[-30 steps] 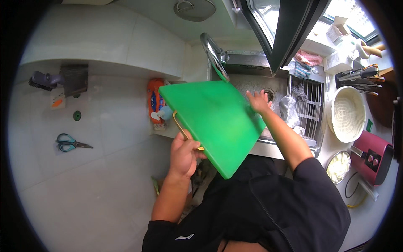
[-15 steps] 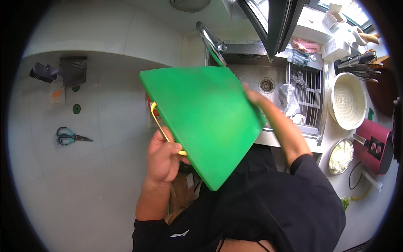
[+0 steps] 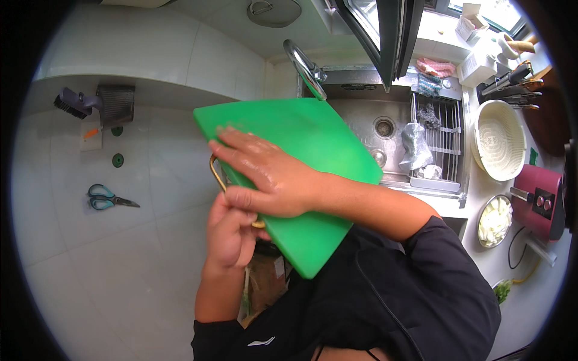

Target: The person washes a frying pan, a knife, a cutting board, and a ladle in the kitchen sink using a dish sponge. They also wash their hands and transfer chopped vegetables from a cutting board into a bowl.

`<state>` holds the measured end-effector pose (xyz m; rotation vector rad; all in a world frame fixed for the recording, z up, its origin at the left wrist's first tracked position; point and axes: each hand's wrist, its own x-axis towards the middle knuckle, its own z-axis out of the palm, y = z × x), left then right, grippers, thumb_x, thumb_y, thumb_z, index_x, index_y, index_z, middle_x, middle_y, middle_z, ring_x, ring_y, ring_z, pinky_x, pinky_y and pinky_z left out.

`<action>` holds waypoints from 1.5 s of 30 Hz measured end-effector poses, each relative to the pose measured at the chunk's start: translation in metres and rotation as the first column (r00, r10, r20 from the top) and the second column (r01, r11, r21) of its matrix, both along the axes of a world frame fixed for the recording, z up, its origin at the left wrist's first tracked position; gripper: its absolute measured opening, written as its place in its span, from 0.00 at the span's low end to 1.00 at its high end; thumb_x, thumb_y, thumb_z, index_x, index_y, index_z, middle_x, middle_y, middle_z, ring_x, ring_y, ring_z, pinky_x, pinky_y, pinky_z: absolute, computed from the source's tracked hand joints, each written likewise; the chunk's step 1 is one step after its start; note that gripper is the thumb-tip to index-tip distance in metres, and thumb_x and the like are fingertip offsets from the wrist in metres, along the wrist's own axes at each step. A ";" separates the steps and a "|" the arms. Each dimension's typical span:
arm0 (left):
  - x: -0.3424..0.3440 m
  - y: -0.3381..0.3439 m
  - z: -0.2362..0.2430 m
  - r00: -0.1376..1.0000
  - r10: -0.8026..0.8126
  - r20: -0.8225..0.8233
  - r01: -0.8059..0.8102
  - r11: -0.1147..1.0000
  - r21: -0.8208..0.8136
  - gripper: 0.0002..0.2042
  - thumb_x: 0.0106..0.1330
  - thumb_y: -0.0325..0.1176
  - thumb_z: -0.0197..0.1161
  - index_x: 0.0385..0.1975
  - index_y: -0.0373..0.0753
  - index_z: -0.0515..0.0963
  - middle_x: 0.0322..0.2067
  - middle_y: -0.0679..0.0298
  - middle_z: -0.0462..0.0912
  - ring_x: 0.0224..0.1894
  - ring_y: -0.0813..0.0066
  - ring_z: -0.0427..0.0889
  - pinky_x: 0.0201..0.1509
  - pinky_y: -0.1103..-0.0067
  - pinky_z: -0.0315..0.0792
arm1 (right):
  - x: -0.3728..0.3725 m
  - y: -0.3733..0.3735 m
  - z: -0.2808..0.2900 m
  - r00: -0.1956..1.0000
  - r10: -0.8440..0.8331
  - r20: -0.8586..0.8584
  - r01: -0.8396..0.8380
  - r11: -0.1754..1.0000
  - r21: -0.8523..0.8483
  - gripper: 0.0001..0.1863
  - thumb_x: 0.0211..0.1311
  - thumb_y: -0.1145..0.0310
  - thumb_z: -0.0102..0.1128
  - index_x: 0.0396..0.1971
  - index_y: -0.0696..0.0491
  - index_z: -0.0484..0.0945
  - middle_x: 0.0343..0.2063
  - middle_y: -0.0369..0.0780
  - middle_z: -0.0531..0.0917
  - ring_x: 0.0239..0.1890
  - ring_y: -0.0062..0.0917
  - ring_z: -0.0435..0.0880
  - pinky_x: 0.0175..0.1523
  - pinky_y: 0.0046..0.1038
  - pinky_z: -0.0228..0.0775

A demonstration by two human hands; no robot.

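Observation:
A green cutting board with a brass-coloured loop handle is held tilted in front of me, left of the sink. My left hand grips the board from below at the handle edge. My right hand, wet and shiny, lies palm down across the board's top face with its fingers spread toward the left corner. The board's lower corner points down at my dark sleeve.
A faucet curves over the steel sink, with a dish rack on its right. Further right are a white colander, a red appliance and a bowl of chopped white food. Scissors and a brush hang on the left.
The board has swung left, away from the sink, and closer to me. My right hand has left the board's far edge and now lies flat on its top face.

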<state>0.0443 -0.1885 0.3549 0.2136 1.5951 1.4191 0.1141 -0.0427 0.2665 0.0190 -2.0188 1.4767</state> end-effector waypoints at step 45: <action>-0.034 -0.014 0.047 0.950 -0.220 -0.221 0.248 0.963 0.109 0.08 0.58 0.25 0.56 0.25 0.40 0.62 0.36 0.61 0.75 0.44 0.68 0.74 0.49 0.68 0.73 | 0.029 -0.065 -0.028 0.947 -0.217 -0.235 0.235 0.971 0.052 0.33 0.68 0.50 0.54 0.67 0.52 0.64 0.68 0.52 0.63 0.70 0.45 0.62 0.72 0.48 0.53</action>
